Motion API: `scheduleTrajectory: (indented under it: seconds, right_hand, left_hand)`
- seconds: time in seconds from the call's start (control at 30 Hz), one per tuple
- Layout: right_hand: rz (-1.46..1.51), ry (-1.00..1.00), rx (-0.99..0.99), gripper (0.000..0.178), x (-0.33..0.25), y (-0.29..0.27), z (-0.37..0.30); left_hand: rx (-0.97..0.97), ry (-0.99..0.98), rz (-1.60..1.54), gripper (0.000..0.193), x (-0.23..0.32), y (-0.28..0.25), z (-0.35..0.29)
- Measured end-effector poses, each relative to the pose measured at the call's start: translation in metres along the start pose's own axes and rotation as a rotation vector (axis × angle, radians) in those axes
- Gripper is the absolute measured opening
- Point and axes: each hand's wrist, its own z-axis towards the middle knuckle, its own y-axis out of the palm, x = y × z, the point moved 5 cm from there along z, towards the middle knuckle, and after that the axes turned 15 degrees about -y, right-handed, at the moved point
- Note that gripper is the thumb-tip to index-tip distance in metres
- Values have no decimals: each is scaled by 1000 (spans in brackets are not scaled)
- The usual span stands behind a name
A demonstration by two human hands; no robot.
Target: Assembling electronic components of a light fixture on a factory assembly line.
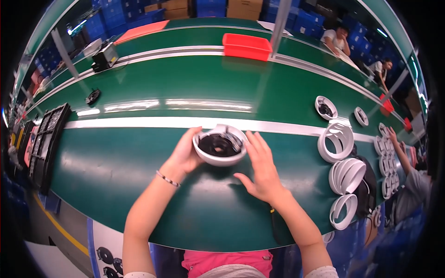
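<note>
A white round housing (219, 161) with a black ring-shaped part (217, 145) and some wiring inside hangs just above the green worktop, its open side up. My left hand (186, 150) grips it by its left side, with a beaded bracelet on that wrist. At the housing's right rim is my right hand (263, 169), fingers stretched and thumb spread apart; whether its fingertips touch the rim I cannot tell. Below the right hand a dark tool with a yellow band (272, 217) lies partly behind my forearm.
Stacked white rings (346, 176) stand on the right, beside a dark bag-like thing (368, 185). Beyond them sits another white housing (326, 108) on the belt (185, 88). A black rack (46, 143) is at left, a red bin (247, 47) at the back. Co-workers sit to the right.
</note>
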Motion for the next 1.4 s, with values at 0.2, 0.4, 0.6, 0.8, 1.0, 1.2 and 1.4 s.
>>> scheduleTrajectory:
  seconds: [0.2,0.4,0.6,0.8,1.0,1.2,1.4]
  right_hand:
    - [-172,77,-78,73,13,-37,-47]
    - [-30,-115,300,78,33,-60,0]
    - [21,-16,197,48,39,-47,11]
    - [-16,-33,178,75,40,-53,-9]
    - [-289,103,163,69,-10,-105,-97]
    - [-958,439,277,32,-53,-164,-184]
    - [-837,915,282,21,-18,-166,-305]
  left_hand:
    - [-65,-4,22,42,41,4,48]
    - [-455,-273,82,50,1,60,52]
    - [-787,-472,-103,49,-28,53,38]
    - [-211,-107,85,46,-16,52,53]
    - [46,351,109,36,55,2,86]
    - [361,602,239,31,110,-66,124]
    - [817,666,501,97,78,-38,73]
